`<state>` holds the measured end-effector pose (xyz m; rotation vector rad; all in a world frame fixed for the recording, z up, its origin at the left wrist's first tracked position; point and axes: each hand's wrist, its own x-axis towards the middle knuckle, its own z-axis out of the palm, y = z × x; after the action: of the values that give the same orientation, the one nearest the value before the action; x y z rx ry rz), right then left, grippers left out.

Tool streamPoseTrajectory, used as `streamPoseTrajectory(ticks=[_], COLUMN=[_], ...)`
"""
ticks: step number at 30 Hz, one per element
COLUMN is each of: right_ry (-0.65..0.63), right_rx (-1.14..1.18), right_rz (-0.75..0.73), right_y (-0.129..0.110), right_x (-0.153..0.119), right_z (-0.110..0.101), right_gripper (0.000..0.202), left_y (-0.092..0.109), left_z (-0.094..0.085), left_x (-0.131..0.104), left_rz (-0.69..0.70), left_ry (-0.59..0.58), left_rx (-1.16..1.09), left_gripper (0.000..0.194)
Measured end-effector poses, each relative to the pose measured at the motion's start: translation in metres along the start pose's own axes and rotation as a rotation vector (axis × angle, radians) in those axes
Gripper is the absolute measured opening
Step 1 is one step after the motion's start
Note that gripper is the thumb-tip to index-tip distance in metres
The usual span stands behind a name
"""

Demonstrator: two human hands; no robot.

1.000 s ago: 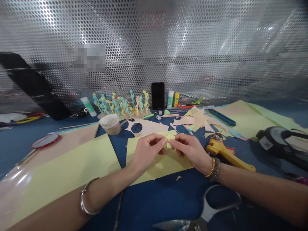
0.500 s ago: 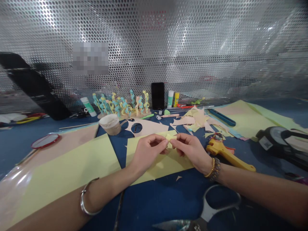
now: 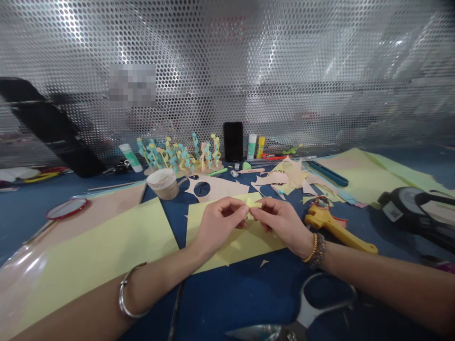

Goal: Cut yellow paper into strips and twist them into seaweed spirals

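Note:
Between my fingertips is a small piece of yellow paper (image 3: 253,203). My left hand (image 3: 224,219) pinches it from the left between thumb and forefinger, and my right hand (image 3: 279,220) pinches it from the right. The fingertips nearly meet, so part of the piece is hidden. Both hands are over a yellow sheet (image 3: 227,244) that lies on the blue table. A larger yellow sheet (image 3: 106,241) is to the left. Scissors (image 3: 309,315) with pale handles lie near the front, below my right wrist. A tiny paper scrap (image 3: 264,263) sits just in front of the middle sheet.
A paper-lined cup (image 3: 162,183) and a row of twisted paper stalks (image 3: 181,156) stand behind my left hand. A phone (image 3: 233,142) and glue sticks (image 3: 251,146) are at the back. Cut scraps (image 3: 293,175), a yellow-handled tool (image 3: 337,227) and a black device (image 3: 408,213) are on the right.
The small yellow piece has changed its angle between my fingertips, and my right fingertips have shifted slightly toward my left ones.

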<state>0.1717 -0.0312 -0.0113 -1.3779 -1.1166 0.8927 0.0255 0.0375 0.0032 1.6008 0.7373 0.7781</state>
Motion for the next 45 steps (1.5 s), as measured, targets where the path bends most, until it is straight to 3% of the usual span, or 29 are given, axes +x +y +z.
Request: streamPoseTrajectory(ticks=[29, 45], right_ry=[0.01, 0.005], right_rx=[0.041, -0.03], right_rz=[-0.051, -0.002], right_y=[0.0008, 0.0007], right_x=[0.0006, -0.0005], right_z=[-0.0015, -0.0006], right_gripper=[0.027, 0.03], left_y=[-0.0001, 0.001], left_z=[-0.0013, 0.0], left_x=[-0.0008, 0.0], left_rz=[0.009, 0.0], left_ry=[-0.017, -0.006], left_rx=[0.117, 0.041], left_gripper=[0.017, 0.017])
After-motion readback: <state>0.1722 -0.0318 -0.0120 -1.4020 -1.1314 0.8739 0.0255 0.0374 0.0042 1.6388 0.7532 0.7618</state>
